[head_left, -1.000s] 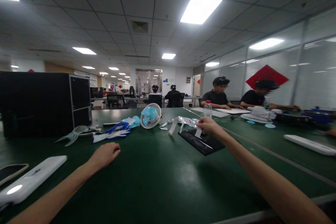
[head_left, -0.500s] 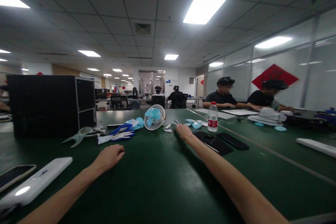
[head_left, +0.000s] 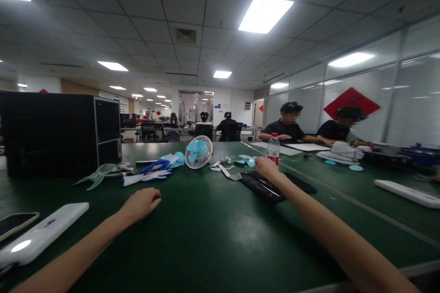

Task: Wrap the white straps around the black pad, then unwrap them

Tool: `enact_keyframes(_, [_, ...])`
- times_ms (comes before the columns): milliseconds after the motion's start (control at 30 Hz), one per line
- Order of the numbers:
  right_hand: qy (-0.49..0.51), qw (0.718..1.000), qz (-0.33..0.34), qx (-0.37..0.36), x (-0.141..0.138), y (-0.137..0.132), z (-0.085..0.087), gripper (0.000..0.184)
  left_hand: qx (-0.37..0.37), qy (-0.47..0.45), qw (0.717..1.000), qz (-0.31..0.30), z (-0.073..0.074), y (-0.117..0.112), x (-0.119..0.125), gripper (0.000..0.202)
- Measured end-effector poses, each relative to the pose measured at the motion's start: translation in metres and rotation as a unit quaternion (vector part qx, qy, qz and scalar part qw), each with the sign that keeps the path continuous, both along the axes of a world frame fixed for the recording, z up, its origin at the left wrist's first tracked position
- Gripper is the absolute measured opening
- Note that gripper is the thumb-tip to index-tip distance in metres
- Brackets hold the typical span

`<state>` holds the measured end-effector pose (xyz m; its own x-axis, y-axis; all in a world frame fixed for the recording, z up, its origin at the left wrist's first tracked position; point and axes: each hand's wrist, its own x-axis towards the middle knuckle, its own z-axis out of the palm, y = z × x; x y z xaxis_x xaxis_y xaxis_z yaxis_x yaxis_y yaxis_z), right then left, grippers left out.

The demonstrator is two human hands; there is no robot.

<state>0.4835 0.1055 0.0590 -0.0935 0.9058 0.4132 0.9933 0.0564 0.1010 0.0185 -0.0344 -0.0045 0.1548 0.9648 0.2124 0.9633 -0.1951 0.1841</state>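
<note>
My left hand (head_left: 143,201) rests low over the near left of the green table (head_left: 206,238), its fingers curled in and nothing seen in them. My right hand (head_left: 267,168) reaches forward over the black pouch (head_left: 263,187), just in front of the water bottle (head_left: 273,146) with a red cap. Its fingertips point away and are hidden, so any grip there is unclear. Left of it are light-blue fan blades (head_left: 246,160) and a silvery strip (head_left: 229,173). A small white fan (head_left: 198,152) with blue blades leans farther back, near blue-and-white gloves (head_left: 151,173).
A large black computer case (head_left: 48,135) stands at the left, with clear blades (head_left: 98,175) by it. A white device (head_left: 48,233) and a phone (head_left: 17,224) lie near left. Two people (head_left: 288,123) sit at the right, by white fan parts (head_left: 340,153).
My right hand has moved right, from the small parts near the middle to beside the bottle, uncovering the silvery strip. My left hand stays nearly still. The view has shifted slightly.
</note>
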Motion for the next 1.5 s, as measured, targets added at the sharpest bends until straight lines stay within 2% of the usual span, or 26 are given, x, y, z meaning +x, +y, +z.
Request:
enact_keyframes(100, [0.023, 0.999, -0.043, -0.009, 0.036, -0.001, -0.008, 0.030, -0.005, 0.004, 1.000, -0.002, -0.002, 0.001, 0.003, 0.035])
enact_keyframes(200, [0.040, 0.996, -0.057, -0.046, 0.055, 0.005, -0.023, 0.030, -0.002, 0.005, 1.000, -0.009, -0.004, 0.004, 0.003, 0.035])
enact_keyframes(333, [0.046, 0.995, -0.062, -0.068, 0.060, 0.015, -0.039, 0.026, -0.004, 0.000, 1.000, -0.009, -0.005, 0.004, 0.002, 0.036])
enact_keyframes(467, [0.046, 0.995, -0.064, -0.063, 0.057, 0.017, -0.042, 0.025, -0.014, -0.010, 1.000, -0.010, -0.003, 0.000, 0.002, 0.036])
enact_keyframes(567, [0.048, 0.995, -0.071, -0.048, 0.057, 0.013, -0.034, 0.024, -0.020, -0.011, 1.000, -0.010, -0.001, -0.002, 0.004, 0.037])
enact_keyframes(667, [0.046, 0.995, -0.085, -0.010, 0.061, 0.004, -0.017, 0.025, -0.012, -0.003, 1.000, -0.009, -0.001, -0.002, 0.004, 0.035])
enact_keyframes(867, [0.005, 0.982, -0.097, 0.161, 0.062, -0.022, 0.019, 0.026, 0.006, 0.011, 1.000, -0.016, -0.003, 0.001, 0.006, 0.033])
enact_keyframes(967, [0.021, 0.981, -0.053, 0.185, 0.042, -0.035, 0.029, 0.027, 0.004, 0.007, 1.000, -0.017, -0.004, 0.002, 0.007, 0.032])
enact_keyframes(1100, [0.057, 0.982, 0.103, 0.146, -0.011, -0.045, 0.025, 0.027, 0.012, 0.001, 1.000, -0.025, -0.004, 0.002, 0.009, 0.032])
enact_keyframes(1267, [0.077, 0.961, 0.265, 0.004, -0.081, -0.059, -0.005, 0.022, 0.022, -0.011, 0.999, -0.035, 0.000, -0.003, 0.014, 0.033])
enact_keyframes(1367, [0.087, 0.943, 0.313, -0.069, -0.110, -0.068, -0.024, 0.023, 0.029, -0.024, 0.998, -0.054, 0.002, -0.006, 0.021, 0.038])
enact_keyframes(1500, [0.083, 0.923, 0.361, -0.108, -0.137, -0.074, -0.041, 0.024, 0.033, -0.042, 0.996, -0.075, 0.003, -0.008, 0.033, 0.047])
